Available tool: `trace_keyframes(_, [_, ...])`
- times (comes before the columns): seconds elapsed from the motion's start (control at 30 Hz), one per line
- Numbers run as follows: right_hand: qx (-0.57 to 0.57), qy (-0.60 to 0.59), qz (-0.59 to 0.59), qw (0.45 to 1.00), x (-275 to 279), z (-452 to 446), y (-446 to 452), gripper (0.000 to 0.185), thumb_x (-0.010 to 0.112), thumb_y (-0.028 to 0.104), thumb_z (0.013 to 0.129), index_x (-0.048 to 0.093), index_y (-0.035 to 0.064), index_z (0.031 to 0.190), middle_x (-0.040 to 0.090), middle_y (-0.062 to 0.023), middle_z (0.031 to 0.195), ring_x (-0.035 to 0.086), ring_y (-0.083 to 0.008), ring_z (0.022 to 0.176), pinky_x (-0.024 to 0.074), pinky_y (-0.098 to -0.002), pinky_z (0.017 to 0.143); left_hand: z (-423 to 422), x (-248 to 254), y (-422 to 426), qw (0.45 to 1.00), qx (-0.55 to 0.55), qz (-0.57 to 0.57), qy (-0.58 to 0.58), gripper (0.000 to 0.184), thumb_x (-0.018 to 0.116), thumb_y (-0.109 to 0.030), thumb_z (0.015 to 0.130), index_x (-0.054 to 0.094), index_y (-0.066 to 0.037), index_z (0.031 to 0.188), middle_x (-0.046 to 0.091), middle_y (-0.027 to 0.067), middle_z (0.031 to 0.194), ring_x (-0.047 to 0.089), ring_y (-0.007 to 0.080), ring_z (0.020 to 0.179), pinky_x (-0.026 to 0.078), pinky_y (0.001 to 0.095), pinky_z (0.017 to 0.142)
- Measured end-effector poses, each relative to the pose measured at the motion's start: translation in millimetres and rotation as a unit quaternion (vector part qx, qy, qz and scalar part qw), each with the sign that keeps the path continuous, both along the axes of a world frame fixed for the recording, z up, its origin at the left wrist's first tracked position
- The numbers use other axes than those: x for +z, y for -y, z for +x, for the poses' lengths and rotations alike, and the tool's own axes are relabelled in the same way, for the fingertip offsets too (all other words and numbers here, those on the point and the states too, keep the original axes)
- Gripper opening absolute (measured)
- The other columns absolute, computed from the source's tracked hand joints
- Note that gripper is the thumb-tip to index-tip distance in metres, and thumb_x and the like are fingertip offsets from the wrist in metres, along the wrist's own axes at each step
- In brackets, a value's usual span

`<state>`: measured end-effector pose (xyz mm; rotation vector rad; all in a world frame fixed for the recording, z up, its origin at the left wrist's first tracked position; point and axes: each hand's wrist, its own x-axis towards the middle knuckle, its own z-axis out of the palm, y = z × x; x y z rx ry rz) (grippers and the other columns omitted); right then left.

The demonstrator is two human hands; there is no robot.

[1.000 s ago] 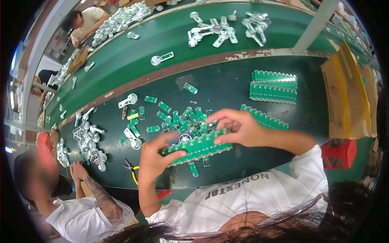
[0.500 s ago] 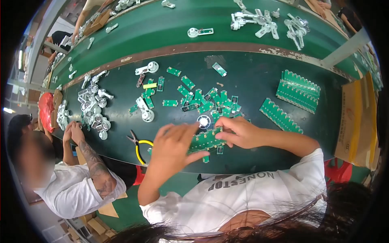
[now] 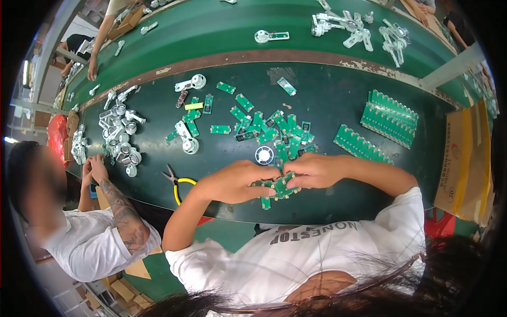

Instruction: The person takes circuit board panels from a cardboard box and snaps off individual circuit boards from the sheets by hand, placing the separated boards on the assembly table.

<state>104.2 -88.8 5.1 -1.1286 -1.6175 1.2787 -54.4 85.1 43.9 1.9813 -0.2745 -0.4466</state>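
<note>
My left hand point(image 3: 237, 182) and my right hand point(image 3: 317, 170) grip a green circuit board panel point(image 3: 281, 188) between them, thumbs on its near side. Its surface is partly covered by my fingers, and it looks tilted or bent in the middle. Just beyond my hands lie a white round part point(image 3: 264, 155) and a pile of small separate green circuit boards point(image 3: 288, 127). To the left of my left hand rest yellow-handled pliers point(image 3: 182, 185).
Larger board panels point(image 3: 390, 119) lie at the right, beside a cardboard box point(image 3: 465, 158). White plastic assemblies point(image 3: 121, 132) are heaped at the left, near a co-worker's hands point(image 3: 95, 169). A green belt point(image 3: 211, 37) with more white parts runs behind the table.
My left hand has come down and closed on the board panel, which is now lower and held at both ends. A far co-worker's hand has reached further down over the belt.
</note>
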Motion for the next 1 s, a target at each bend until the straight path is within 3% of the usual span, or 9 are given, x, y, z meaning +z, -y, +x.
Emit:
trace_keyframes(0.17, [-0.058, 0.084, 0.041, 0.994, 6, 4, -8, 0.022, 0.054, 0.022, 0.092, 0.052, 0.0024, 0.081, 0.051, -0.0093, 0.056, 0.053, -0.0228, 0.051, 0.0369, -0.0355, 0.049, 0, 4, 8, 0.990, 0.116, 0.076, 0.023, 0.016, 0.061, -0.017, 0.083, 0.059, -0.006, 0.095, 0.057, 0.0126, 0.066, 0.055, 0.0314, 0.057, 0.039, 0.0385, 0.051])
trace_keyframes(0.3, [-0.042, 0.103, 0.028, 0.993, 6, 3, -3, 0.021, 0.057, 0.021, 0.091, 0.052, 0.0025, 0.083, 0.050, -0.0089, 0.056, 0.051, -0.0237, 0.049, 0.0359, -0.0357, 0.048, 1, -9, 10, 0.990, 0.115, 0.081, 0.030, 0.015, 0.062, -0.017, 0.083, 0.060, -0.007, 0.093, 0.055, 0.0134, 0.063, 0.054, 0.0310, 0.055, 0.037, 0.0383, 0.050])
trace_keyframes(0.47, [-0.010, 0.041, 0.043, 0.998, 0, 1, 0, 0.019, 0.057, 0.018, 0.090, 0.051, 0.0013, 0.084, 0.052, -0.0075, 0.057, 0.053, -0.0232, 0.050, 0.0369, -0.0338, 0.047, 2, -7, 13, 0.997, 0.074, 0.025, 0.027, 0.016, 0.064, -0.018, 0.083, 0.060, -0.006, 0.093, 0.057, 0.0132, 0.066, 0.055, 0.0299, 0.056, 0.039, 0.0373, 0.051])
trace_keyframes(0.53, [0.011, -0.009, 0.047, 0.999, 0, 0, 0, 0.020, 0.053, 0.021, 0.093, 0.050, 0.0012, 0.091, 0.051, -0.0081, 0.057, 0.050, -0.0232, 0.050, 0.0359, -0.0350, 0.049, 2, -8, 13, 0.997, 0.071, 0.006, 0.037, 0.017, 0.063, -0.018, 0.083, 0.060, -0.005, 0.094, 0.058, 0.0129, 0.069, 0.055, 0.0298, 0.058, 0.039, 0.0368, 0.052])
trace_keyframes(0.67, [0.025, -0.017, 0.026, 0.999, -3, 1, -1, 0.020, 0.053, 0.021, 0.093, 0.050, 0.0014, 0.092, 0.053, -0.0075, 0.060, 0.052, -0.0204, 0.051, 0.0378, -0.0333, 0.049, 4, -6, 11, 0.998, 0.051, -0.043, 0.014, 0.017, 0.062, -0.015, 0.084, 0.059, -0.003, 0.096, 0.061, 0.0118, 0.077, 0.056, 0.0283, 0.063, 0.041, 0.0350, 0.055])
trace_keyframes(0.83, [0.037, -0.073, -0.017, 0.997, 3, -2, 0, 0.019, 0.053, 0.022, 0.093, 0.052, 0.0021, 0.092, 0.057, -0.0057, 0.064, 0.056, -0.0161, 0.054, 0.0402, -0.0304, 0.050, 3, -11, 14, 0.989, 0.057, -0.137, 0.001, 0.018, 0.065, -0.014, 0.083, 0.061, -0.001, 0.094, 0.057, 0.0121, 0.069, 0.052, 0.0224, 0.057, 0.038, 0.0304, 0.052])
trace_keyframes(0.93, [0.050, -0.116, -0.042, 0.991, 10, -5, 3, 0.017, 0.054, 0.021, 0.092, 0.054, 0.0034, 0.092, 0.057, -0.0076, 0.064, 0.057, -0.0191, 0.055, 0.0400, -0.0314, 0.050, 1, -13, 17, 0.978, 0.051, -0.203, -0.011, 0.017, 0.066, -0.015, 0.083, 0.062, -0.002, 0.094, 0.058, 0.0116, 0.069, 0.053, 0.0216, 0.056, 0.039, 0.0297, 0.052])
trace_keyframes(0.97, [0.036, -0.073, 0.001, 0.997, 11, -8, 5, 0.017, 0.056, 0.021, 0.091, 0.054, 0.0037, 0.093, 0.057, -0.0088, 0.065, 0.057, -0.0218, 0.056, 0.0402, -0.0327, 0.051, 0, -12, 17, 0.973, 0.048, -0.225, -0.016, 0.017, 0.066, -0.015, 0.083, 0.063, -0.003, 0.094, 0.058, 0.0109, 0.070, 0.053, 0.0218, 0.056, 0.039, 0.0295, 0.052])
trace_keyframes(1.0, [0.026, -0.025, 0.047, 0.998, 12, -5, 5, 0.017, 0.057, 0.021, 0.090, 0.055, 0.0040, 0.093, 0.057, -0.0101, 0.065, 0.056, -0.0246, 0.056, 0.0404, -0.0340, 0.051, 1, -4, 11, 0.995, 0.043, -0.095, 0.001, 0.018, 0.066, -0.019, 0.082, 0.062, -0.003, 0.091, 0.059, 0.0116, 0.069, 0.055, 0.0261, 0.059, 0.041, 0.0326, 0.054])
